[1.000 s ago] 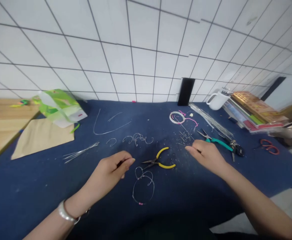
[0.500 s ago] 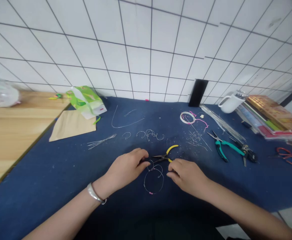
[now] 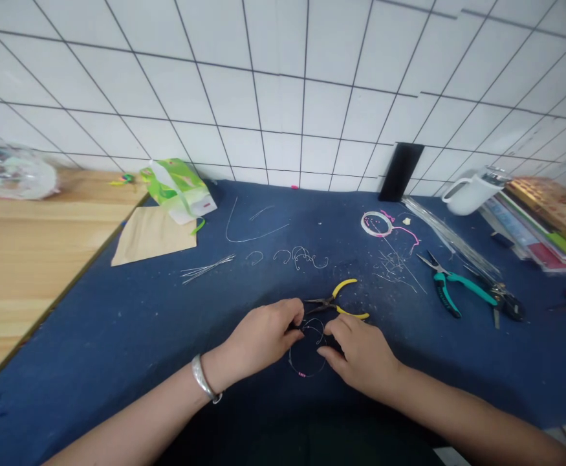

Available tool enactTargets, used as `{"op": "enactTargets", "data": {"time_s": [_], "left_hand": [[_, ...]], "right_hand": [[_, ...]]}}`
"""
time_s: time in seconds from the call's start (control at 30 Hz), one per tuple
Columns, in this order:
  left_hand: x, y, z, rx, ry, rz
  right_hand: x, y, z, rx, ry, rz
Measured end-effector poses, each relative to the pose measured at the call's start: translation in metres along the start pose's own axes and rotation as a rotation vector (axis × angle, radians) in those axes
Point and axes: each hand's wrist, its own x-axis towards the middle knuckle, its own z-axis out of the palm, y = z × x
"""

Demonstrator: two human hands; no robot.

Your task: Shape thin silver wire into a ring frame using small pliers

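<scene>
A wire loop (image 3: 291, 360) bearing only a few pink beads (image 3: 301, 375), seemingly far from finished, is pinched by the left hand (image 3: 263, 336) and right hand (image 3: 360, 353) near the table's (image 3: 118, 336) front edge.

A blue-clothed table (image 3: 118, 362) bore a wire ring (image 3: 303, 375), yellow-handled pliers (image 3: 343, 304), green-handled pliers (image 3: 455, 289), bent wire pieces (image 3: 302, 257), a brown paper sheet (image 3: 154, 236) and a white mug (image 3: 471, 193).

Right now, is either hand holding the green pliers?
No, the green pliers lie untouched on the blue cloth, while the left hand and right hand hold the wire ring.
</scene>
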Motion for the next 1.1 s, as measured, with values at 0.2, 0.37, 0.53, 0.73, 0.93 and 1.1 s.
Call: {"op": "enactTargets", "data": {"time_s": [0.2,0.37,0.53,0.73,0.93,1.1], "left_hand": [[0.003,0.003,0.002,-0.303,-0.015,-0.063],[0.003,0.009,-0.004,-0.523,0.059,-0.062],[-0.002,0.014,-0.011,-0.651,0.092,-0.045],[-0.004,0.015,-0.024,-0.754,0.167,-0.02],[0.0,0.007,-0.03,-0.932,0.121,-0.048],[0.005,0.0,-0.026,-0.984,0.066,-0.109]], "right_hand": [[0.0,0.004,-0.002,0.12,0.023,0.041],[0.003,0.003,-0.014,0.436,0.034,0.144],[0.012,-0.004,-0.033,0.776,0.022,0.183],[0.035,-0.008,-0.048,1.089,-0.003,0.293],[0.052,-0.004,-0.049,1.113,-0.102,0.25],[0.06,0.003,-0.04,1.182,-0.104,0.215]]}}
